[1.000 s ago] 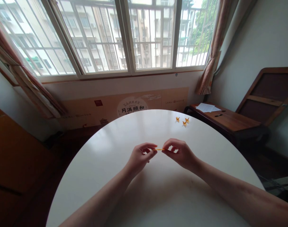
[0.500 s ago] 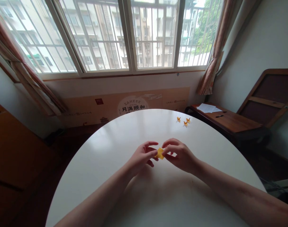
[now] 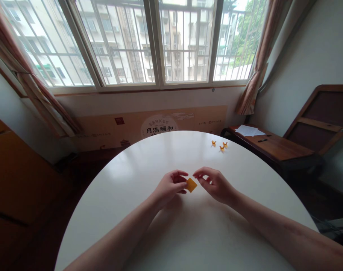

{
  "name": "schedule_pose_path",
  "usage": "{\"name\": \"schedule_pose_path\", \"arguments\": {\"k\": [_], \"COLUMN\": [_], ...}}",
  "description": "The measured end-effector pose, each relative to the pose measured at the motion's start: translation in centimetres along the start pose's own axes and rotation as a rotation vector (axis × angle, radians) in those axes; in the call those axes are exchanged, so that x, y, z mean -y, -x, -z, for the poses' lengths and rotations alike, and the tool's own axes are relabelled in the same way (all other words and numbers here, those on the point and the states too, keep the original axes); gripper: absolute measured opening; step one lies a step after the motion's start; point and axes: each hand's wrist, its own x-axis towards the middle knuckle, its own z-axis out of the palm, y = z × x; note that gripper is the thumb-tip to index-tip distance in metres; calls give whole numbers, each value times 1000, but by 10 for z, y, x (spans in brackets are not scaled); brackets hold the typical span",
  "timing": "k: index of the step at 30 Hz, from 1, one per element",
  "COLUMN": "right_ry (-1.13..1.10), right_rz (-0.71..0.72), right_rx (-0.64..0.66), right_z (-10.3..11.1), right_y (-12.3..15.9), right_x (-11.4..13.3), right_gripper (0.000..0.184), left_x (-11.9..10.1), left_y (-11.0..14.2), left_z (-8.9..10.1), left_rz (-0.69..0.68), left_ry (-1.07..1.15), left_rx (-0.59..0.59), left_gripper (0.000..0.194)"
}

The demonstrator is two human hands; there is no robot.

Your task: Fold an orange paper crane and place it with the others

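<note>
A small square of folded yellow origami paper (image 3: 191, 185) is pinched by one corner between the thumb and fingers of my left hand (image 3: 173, 184), above the white table. Just right of the paper, my right hand (image 3: 215, 182) hovers with its fingers bent and thumb apart, holding nothing. Its fingertips come close to the paper's upper right edge but appear clear of it. Farther back on the table stand three little folded paper birds, one at the left (image 3: 213, 143), one at the right (image 3: 225, 144) and one in front (image 3: 222, 149).
The round white table (image 3: 126, 173) curves away toward a barred window (image 3: 185, 45). To its right is a low wooden bench (image 3: 284, 146) bearing white paper sheets (image 3: 249, 130) and a black pen (image 3: 262, 140). A printed cardboard panel (image 3: 123, 130) leans below the window.
My right fingers have come off the yellow paper and moved slightly away. The paper now shows as a flat diamond in my left hand, and the left fingers are drawn closer together.
</note>
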Motion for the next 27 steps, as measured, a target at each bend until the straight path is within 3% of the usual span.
{"name": "schedule_pose_path", "arguments": {"k": [9, 13, 17, 22, 27], "right_ry": [67, 49, -20, -149, -86], "right_rz": [-41, 16, 59, 71, 128], "right_rx": [121, 147, 191, 213, 193], "right_z": [0, 0, 0, -1, 0], "right_y": [-1, 0, 0, 1, 2], "right_x": [-3, -6, -5, -1, 1], "right_gripper": [20, 32, 29, 21, 21], "left_x": [1, -1, -2, -2, -3], "left_y": [1, 2, 3, 1, 0], "left_z": [0, 3, 7, 8, 6], "left_rz": [-15, -8, 7, 21, 64], "left_ry": [-26, -41, -56, -67, -67], "left_rx": [82, 122, 165, 147, 77], "left_gripper": [45, 52, 57, 60, 58]}}
